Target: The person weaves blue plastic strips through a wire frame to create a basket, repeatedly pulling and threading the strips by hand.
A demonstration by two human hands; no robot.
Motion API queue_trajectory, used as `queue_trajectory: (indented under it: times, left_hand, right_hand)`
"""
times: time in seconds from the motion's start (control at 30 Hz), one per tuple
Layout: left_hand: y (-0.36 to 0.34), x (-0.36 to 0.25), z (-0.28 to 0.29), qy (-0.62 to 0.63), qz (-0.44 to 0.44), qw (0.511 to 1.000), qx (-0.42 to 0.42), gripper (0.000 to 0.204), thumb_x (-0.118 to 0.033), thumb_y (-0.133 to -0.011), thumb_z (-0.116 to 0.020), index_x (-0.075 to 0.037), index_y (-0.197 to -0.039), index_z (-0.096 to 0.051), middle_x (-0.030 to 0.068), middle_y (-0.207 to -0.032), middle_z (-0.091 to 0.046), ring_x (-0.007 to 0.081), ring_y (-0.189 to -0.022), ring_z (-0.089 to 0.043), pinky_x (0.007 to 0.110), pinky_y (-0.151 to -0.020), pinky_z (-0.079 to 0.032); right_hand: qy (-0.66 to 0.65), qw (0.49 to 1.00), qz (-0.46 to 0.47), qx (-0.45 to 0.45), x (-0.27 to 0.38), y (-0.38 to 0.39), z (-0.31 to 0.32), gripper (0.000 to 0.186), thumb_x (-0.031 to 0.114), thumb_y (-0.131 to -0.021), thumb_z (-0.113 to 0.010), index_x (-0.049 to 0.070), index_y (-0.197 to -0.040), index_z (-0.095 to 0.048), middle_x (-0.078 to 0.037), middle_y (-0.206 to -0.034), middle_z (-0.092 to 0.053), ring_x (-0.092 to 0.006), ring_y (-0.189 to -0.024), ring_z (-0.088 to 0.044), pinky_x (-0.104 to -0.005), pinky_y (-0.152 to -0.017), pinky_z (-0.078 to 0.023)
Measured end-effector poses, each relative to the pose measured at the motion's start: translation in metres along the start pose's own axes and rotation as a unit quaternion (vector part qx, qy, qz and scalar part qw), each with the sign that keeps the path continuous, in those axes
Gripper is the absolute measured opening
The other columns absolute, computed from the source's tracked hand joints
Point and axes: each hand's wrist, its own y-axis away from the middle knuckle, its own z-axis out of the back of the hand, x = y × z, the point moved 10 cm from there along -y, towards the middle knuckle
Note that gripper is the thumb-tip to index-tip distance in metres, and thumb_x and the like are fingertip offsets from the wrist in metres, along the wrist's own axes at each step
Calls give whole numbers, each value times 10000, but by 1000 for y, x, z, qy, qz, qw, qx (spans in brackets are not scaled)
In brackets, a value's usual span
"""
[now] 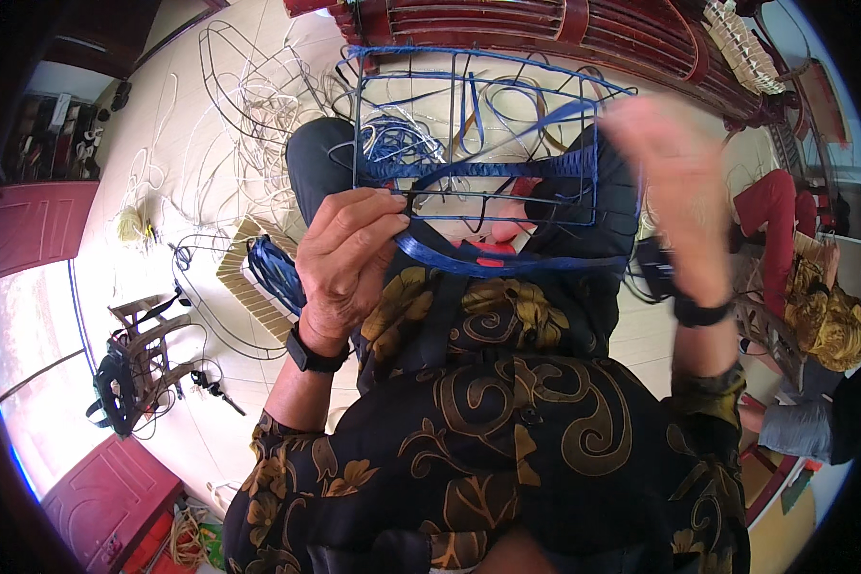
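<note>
Blue strip (488, 267): rightward from left hand (346, 247)
Wire frame (517, 170): ahead-right of left hand, which pinches its near-left corner
Right hand (674, 182): blurred; cannot tell grip
Weaving: seemingly underway; next needs tautness

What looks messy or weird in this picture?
The pale strands on the floor, beside the left knee, look messiest: they sprawl in loose, tangled loops instead of a neat coil. The right hand looks smeary, but that's just blur. Nothing looks clearly spilled or broken.
</note>
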Motion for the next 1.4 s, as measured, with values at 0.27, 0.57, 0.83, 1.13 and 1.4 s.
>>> queue_trajectory:
  times: [0.27, 0.57, 0.83, 1.13, 1.4]
  left_hand:
    - [-8, -4, 1, -1, -11, 1000, 1, 258, 77, -717, -737, -14, -957, -712, 107, -1048, -717, 310, -1004, -676, 368, -865, -551]
    - [-3, 0, 0, 9, 11, 1000, 1, 246, 85, -735, -724, -15, -959, -721, 105, -1047, -724, 303, -1017, -679, 366, -878, -550]
    - [-3, 2, 2, 13, 10, 1000, 10, 262, 92, -717, -714, -15, -957, -717, 109, -1058, -723, 305, -1024, -678, 370, -881, -546]
    - [-3, -2, 3, -3, -10, 1000, -4, 270, 76, -706, -733, -12, -961, -713, 119, -1047, -721, 314, -1012, -679, 380, -875, -552]
    - [-6, -1, 0, 10, -9, 1000, 9, 290, 115, -722, -656, -10, -979, -707, 123, -1061, -722, 326, -1024, -679, 389, -876, -549]
  right_hand:
    - [181, 901, -324, -224, -196, 210, 339, 359, 79, -925, -602, 58, -1280, -654, -133, -1229, -668, -250, -1144, -636, -333, -986, -509]
    - [346, 705, -602, -143, -258, 477, 477, 363, 123, -974, -546, 58, -1321, -630, -131, -1313, -633, -253, -1218, -604, -355, -1032, -488]
    - [387, 870, -305, -20, -234, 294, 340, 373, 162, -1018, -496, 58, -1358, -609, -130, -1387, -602, -256, -1283, -576, -375, -1072, -470]
    - [-51, 992, 53, 98, 45, 15, -43, 421, 326, -878, -727, 47, -1185, -658, -141, -1078, -706, -317, -992, -659, -445, -970, -431]
    - [-77, 994, 64, 38, 62, 1, -63, 102, 189, -864, -709, 93, -847, -680, -69, -792, -649, -281, -814, -636, -397, -815, -448]
